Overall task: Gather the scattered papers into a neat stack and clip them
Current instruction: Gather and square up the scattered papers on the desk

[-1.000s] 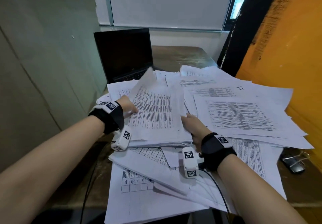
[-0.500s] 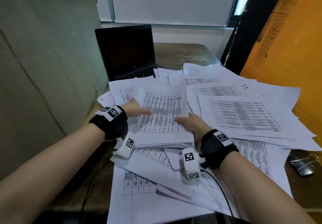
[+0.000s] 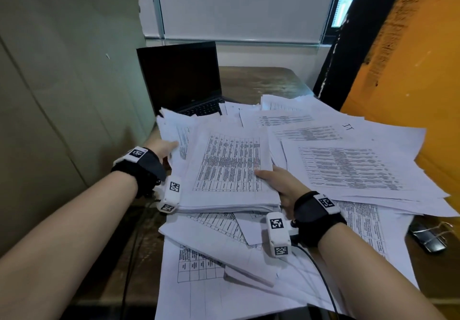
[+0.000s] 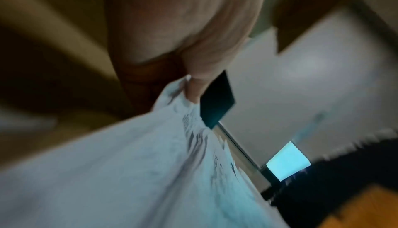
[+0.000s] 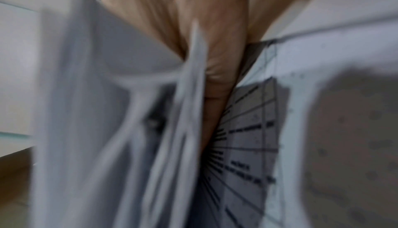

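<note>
Stack [image 3: 229, 170]: on loose papers [image 3: 348, 165], desk [image 3: 261, 81] centre; long axis runs away from person, twd laptop [image 3: 181, 78].
L hand [image 3: 161, 147]: at stack's left edge, grip unclear.
R hand [image 3: 278, 183]: thumb on top, fingers under right edge.
Head view only: binder clip [image 3: 430, 237] far right.
Wrist views: blurred.
</note>
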Motion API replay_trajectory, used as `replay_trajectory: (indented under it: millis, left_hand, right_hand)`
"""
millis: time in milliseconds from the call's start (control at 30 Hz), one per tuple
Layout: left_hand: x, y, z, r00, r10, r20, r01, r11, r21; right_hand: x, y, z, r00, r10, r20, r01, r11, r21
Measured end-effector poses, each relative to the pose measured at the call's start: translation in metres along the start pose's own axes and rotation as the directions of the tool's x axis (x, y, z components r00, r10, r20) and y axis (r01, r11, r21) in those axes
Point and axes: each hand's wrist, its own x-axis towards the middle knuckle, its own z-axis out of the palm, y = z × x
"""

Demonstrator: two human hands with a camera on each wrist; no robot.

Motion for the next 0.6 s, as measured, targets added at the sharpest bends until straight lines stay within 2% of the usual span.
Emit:
replay_trajectory:
  millis: [67,100,133,167,233,300,333,367,400,433,467,500,533,600]
  left_hand:
    - [-0.007,0.024,-0.002,0.988,0.141,-0.061,-0.137,0.988,0.069]
    - [-0.010,0.039,-0.004,0.960,0.254,-0.114,-0.242,0.964,0.114]
    - [-0.011,0.054,-0.006,0.904,0.396,-0.158,-0.361,0.908,0.210]
    - [-0.021,0.073,-0.008,0.812,0.556,-0.174,-0.487,0.812,0.323]
    - [-0.045,0.111,-0.013,0.554,0.815,-0.169,-0.687,0.563,0.460]
    - [-0.075,0.147,-0.015,0.317,0.936,-0.150,-0.790,0.349,0.504]
    - [-0.084,0.161,-0.017,0.258,0.954,-0.152,-0.820,0.299,0.487]
    - [-0.090,0.174,-0.019,0.232,0.957,-0.174,-0.839,0.287,0.462]
    - [-0.088,0.182,-0.021,0.224,0.949,-0.221,-0.846,0.301,0.440]
    - [-0.088,0.188,-0.024,0.237,0.933,-0.270,-0.855,0.333,0.398]
    - [-0.083,0.190,-0.025,0.289,0.907,-0.305,-0.857,0.387,0.339]
    - [-0.082,0.189,-0.022,0.383,0.872,-0.305,-0.856,0.459,0.238]
    - [-0.079,0.182,-0.018,0.503,0.811,-0.300,-0.825,0.553,0.113]
    - [-0.071,0.161,-0.006,0.705,0.660,-0.258,-0.684,0.730,-0.002]
  right_hand:
    - [0.003,0.003,0.001,1.000,-0.004,-0.008,0.004,1.000,0.028]
    - [0.006,0.004,0.000,1.000,-0.002,-0.013,0.002,0.999,0.048]
    - [0.006,0.003,0.001,1.000,0.006,-0.015,-0.005,0.998,0.068]
    - [0.008,0.004,-0.001,1.000,0.007,-0.012,-0.006,0.996,0.087]
    - [0.013,0.006,-0.005,1.000,0.018,-0.003,-0.017,0.994,0.106]
    - [0.015,0.007,-0.006,1.000,0.021,0.006,-0.022,0.991,0.129]
    - [0.016,0.009,-0.007,1.000,0.020,0.013,-0.021,0.989,0.145]
    - [0.017,0.010,-0.008,1.000,0.019,0.016,-0.021,0.987,0.159]
    - [0.018,0.011,-0.009,1.000,0.018,0.019,-0.021,0.986,0.163]
    - [0.018,0.010,-0.010,1.000,0.020,0.019,-0.023,0.987,0.160]
    - [0.017,0.010,-0.010,1.000,0.016,0.026,-0.020,0.986,0.163]
    - [0.017,0.009,-0.010,1.000,0.020,0.022,-0.023,0.985,0.170]
    - [0.016,0.009,-0.010,1.000,0.013,0.026,-0.017,0.984,0.179]
    - [0.019,0.011,-0.009,0.999,-0.003,0.032,-0.004,0.981,0.193]
